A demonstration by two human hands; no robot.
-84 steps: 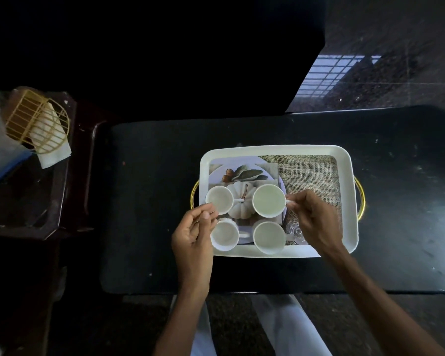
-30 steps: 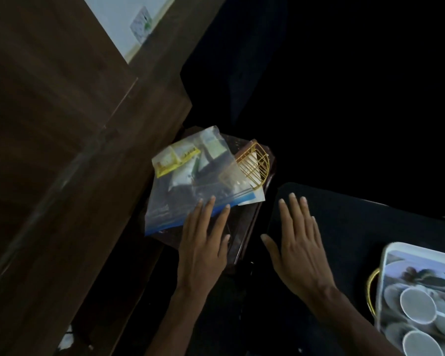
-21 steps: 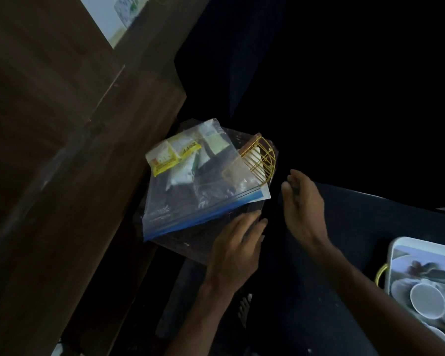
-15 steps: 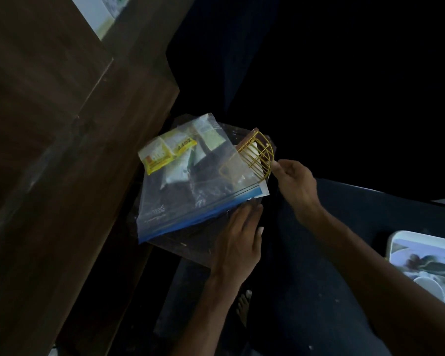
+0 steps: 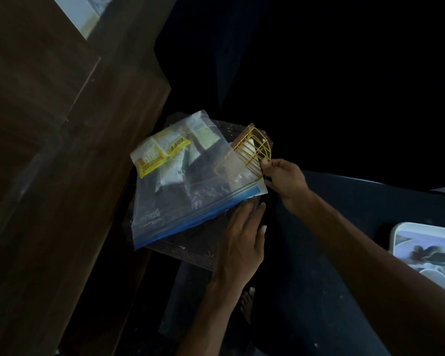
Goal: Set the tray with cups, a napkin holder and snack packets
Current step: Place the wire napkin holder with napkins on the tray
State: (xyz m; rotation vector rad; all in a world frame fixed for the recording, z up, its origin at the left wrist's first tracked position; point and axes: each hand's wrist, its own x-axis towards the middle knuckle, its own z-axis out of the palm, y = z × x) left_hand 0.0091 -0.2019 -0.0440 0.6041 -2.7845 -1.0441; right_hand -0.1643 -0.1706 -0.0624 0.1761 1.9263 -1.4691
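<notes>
A gold wire napkin holder (image 5: 253, 150) with white napkins in it lies on a small dark side table (image 5: 190, 247). My right hand (image 5: 284, 179) pinches the holder's wire edge. Partly over the holder lies a clear zip bag (image 5: 185, 191) that holds snack packets (image 5: 162, 155), yellow and white. My left hand (image 5: 243, 245) rests flat, fingers apart, at the bag's blue zip edge. The white tray (image 5: 401, 232) with white cups (image 5: 437, 278) shows at the right edge of the view, on the black table (image 5: 344, 196).
A brown wooden cabinet (image 5: 49, 150) fills the left side, close to the side table. The space behind the two tables is dark. A bare foot (image 5: 246, 301) shows below on the floor.
My view swung left from the tray to the side table. My right hand reached the napkin holder and closed on its wire; my left hand slid to the bag's zip edge.
</notes>
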